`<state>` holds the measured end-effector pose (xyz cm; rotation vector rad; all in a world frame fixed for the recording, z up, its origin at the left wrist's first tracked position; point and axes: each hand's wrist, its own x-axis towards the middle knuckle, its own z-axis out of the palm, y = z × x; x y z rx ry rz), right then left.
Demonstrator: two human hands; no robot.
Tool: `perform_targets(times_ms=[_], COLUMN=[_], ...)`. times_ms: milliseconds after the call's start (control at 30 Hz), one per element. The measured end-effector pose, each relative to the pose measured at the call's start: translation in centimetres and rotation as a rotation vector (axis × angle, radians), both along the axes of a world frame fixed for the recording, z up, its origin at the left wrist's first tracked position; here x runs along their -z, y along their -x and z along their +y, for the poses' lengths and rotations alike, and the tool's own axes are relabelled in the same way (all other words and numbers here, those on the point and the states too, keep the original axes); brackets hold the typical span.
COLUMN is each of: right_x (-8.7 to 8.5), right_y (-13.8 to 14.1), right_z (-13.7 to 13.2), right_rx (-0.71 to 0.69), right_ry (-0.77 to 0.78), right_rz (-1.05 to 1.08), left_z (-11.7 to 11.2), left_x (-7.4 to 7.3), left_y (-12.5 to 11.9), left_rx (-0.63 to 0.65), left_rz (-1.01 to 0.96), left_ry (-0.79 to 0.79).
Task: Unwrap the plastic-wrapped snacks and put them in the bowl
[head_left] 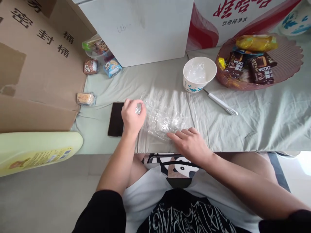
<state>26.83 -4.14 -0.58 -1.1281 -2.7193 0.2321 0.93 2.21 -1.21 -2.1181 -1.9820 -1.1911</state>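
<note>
A crinkled sheet of clear plastic film [163, 122] lies on the cloth-covered table between my two hands. My left hand [133, 116] is closed at the film's left side, thumb and forefinger curled together on its edge. On the film's front right edge rests my right hand [188, 140], its forefinger and thumb pressed together there with the other fingers bent. A dark phone [116, 119] lies flat just left of my left hand. Beyond the right hand stands a white paper cup [194, 84] with clear plastic inside. Beside the cup is a white utility knife [221, 103].
A scalloped pink bowl [295, 61] at the back right holds wrapped snacks. White boxes [143, 29] line the back. Small wrapped snacks [86, 98] lie at the left near a cardboard box [43, 71]. A pale green bottle [31, 149] is at the left edge.
</note>
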Motion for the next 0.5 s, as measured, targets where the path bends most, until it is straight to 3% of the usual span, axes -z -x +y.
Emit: perform_targets(times_ms=[67, 167, 233, 300, 333, 400, 500], right_x=[0.4, -0.1, -1.0, -1.8, -1.9, -1.5, 0.4], right_y=[0.3, 0.2, -0.2, -1.0, -1.4, -2.3, -3.2], right_z=[0.5, 1.0, 0.9, 0.8, 0.9, 1.5, 3.0], right_rx=[0.102, 0.197, -0.005, -0.301, -0.379, -0.314, -0.038], right_ry=[0.004, 0.098, 0.274, 0.423, 0.435, 0.312, 0.055], right_rz=[0.022, 0.117, 0.275, 0.478, 0.565, 0.638, 0.484], left_z=[-1.9, -4.6, -5.3, -5.0, -4.7, -4.1, -3.6], left_x=[-1.2, -1.6, -0.9, -0.1, 0.3, 0.5, 0.1], left_y=[-0.9, -2.9, -3.8, -3.9, -3.7, -3.2, -3.2], left_rx=[0.2, 0.532, 0.582, 0.563, 0.551, 0.534, 0.581], left_rz=[0.051, 0.216, 0.225, 0.136, 0.063, -0.131, -0.419], left_ry=[0.07, 0.364, 0.468, 0.465, 0.442, 0.397, 0.413])
